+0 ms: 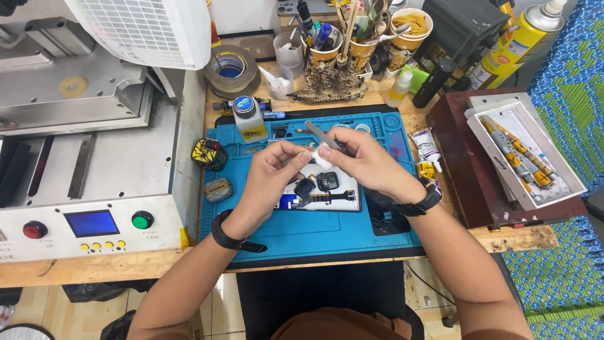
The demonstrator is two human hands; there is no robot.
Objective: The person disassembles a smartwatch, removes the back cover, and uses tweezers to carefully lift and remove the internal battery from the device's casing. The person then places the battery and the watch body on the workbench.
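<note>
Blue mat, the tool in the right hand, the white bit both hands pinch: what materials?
Blue mat: looks like matte silicone or rubber, with moulded compartments along its top edge.
Tweezers in the right hand: bare metal by the grey sheen, thin flat blades.
White wad, pinched with the left hand: soft, matte, probably cotton or tissue; too small to tell which.

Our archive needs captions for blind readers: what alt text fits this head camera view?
Two bare hands meet over a blue work mat, the left hand and right hand pinching a small white wad, the right also holding metal tweezers. Beneath them lie small dismantled electronic parts; a grey machine stands to the left.
</note>
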